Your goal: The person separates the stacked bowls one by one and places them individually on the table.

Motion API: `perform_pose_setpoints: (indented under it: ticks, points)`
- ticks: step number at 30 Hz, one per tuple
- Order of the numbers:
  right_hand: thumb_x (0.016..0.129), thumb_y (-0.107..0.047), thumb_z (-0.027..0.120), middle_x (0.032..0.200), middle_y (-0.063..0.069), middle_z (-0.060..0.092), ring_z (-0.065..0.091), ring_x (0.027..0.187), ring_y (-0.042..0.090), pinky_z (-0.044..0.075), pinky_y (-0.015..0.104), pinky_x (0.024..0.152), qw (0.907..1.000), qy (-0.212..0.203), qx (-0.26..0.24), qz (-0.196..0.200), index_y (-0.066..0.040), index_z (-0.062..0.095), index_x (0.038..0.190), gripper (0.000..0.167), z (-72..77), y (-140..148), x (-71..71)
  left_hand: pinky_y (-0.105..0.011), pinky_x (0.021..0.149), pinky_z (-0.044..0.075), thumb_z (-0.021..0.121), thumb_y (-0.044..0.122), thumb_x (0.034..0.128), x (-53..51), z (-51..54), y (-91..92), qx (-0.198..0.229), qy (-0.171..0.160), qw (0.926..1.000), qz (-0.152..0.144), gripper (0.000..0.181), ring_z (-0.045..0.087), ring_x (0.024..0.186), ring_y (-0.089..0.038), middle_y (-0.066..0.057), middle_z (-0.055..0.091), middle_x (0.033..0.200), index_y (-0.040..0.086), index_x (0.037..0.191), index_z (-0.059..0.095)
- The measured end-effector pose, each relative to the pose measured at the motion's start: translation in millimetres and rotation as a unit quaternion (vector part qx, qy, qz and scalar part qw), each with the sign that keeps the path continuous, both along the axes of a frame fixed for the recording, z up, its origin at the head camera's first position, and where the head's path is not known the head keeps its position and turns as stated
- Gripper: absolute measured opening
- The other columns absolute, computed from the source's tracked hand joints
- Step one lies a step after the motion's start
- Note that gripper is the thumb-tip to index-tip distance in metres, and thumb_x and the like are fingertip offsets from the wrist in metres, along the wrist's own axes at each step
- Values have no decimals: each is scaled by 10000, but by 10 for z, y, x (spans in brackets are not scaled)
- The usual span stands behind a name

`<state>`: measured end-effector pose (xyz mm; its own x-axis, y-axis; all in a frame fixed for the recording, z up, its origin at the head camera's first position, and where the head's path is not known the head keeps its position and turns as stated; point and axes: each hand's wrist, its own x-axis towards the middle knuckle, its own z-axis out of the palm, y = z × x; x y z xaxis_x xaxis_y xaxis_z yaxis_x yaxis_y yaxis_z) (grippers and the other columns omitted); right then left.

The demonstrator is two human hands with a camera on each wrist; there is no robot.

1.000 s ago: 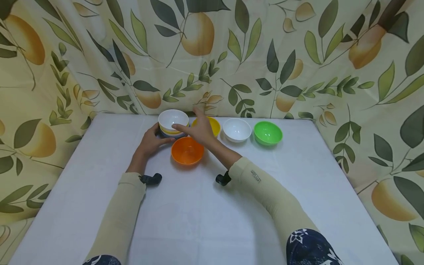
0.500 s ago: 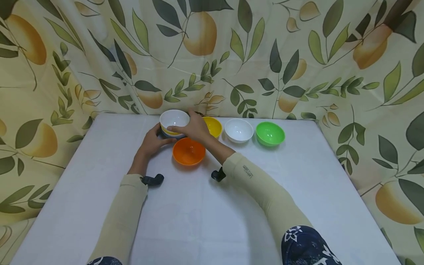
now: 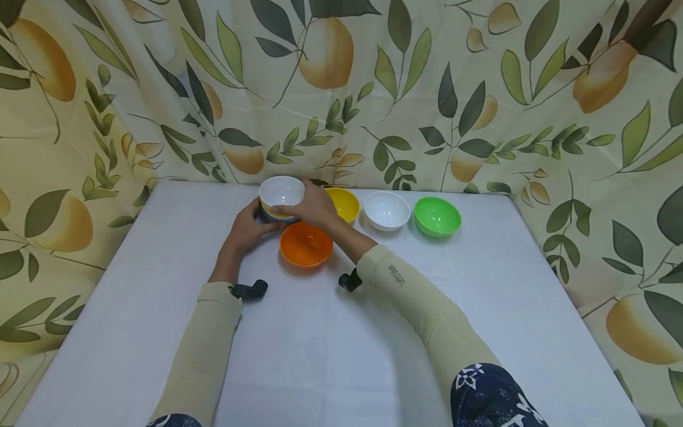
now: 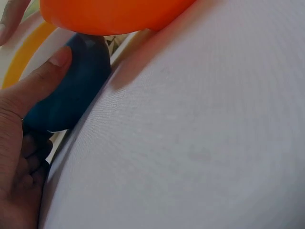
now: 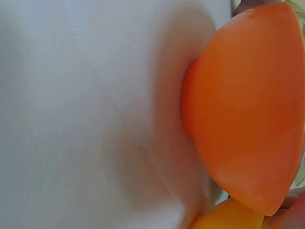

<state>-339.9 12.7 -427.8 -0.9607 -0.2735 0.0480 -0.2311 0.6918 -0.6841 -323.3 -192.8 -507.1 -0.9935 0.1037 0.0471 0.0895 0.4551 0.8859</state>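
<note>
A stack of bowls stands at the table's back edge, with a white bowl [image 3: 281, 191] on top and yellow and blue ones under it. My left hand [image 3: 246, 230] grips the stack low on its left side; in the left wrist view its thumb lies on the dark blue bowl [image 4: 78, 86]. From the right, my right hand [image 3: 312, 206] holds the upper white bowl, thumb at its front and fingers behind. An orange bowl [image 3: 306, 244] stands just in front of the stack; it hides most of the right hand in the right wrist view.
Right of the stack, a yellow bowl [image 3: 344, 204], a white bowl [image 3: 386, 211] and a green bowl [image 3: 437, 216] stand in a row along the back edge of the white-covered table [image 3: 320, 356]. A leaf-and-fruit patterned cloth [image 3: 331, 118] hangs behind.
My right hand has moved left and closed on the upper white bowl, its raised fingers now down behind the rim. My left hand has kept its grip on the stack.
</note>
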Motion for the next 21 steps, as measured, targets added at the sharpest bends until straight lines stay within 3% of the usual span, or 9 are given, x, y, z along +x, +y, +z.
perform_pose_setpoints:
  ticks: [13,21]
  points:
    - [782,-665,845,1383,89,636,606,1181,238,563,360,978,9999,50,32,-119,-70,459,1534,1034,-31,-23,5,-550,1277,207,902,467,816,0,8,-6,-63,12,10000,23,1087,240,1575,-303,-112,327,1695,123,1663,314]
    - [793,-607,869,1379,77,635,594,1196,238,558,366,992,9993,116,-291,-185,-83,480,1516,974,-62,-29,11,-547,1276,213,904,432,823,19,36,5,-68,9,10000,44,1047,256,1568,-310,-114,348,1685,127,1653,342]
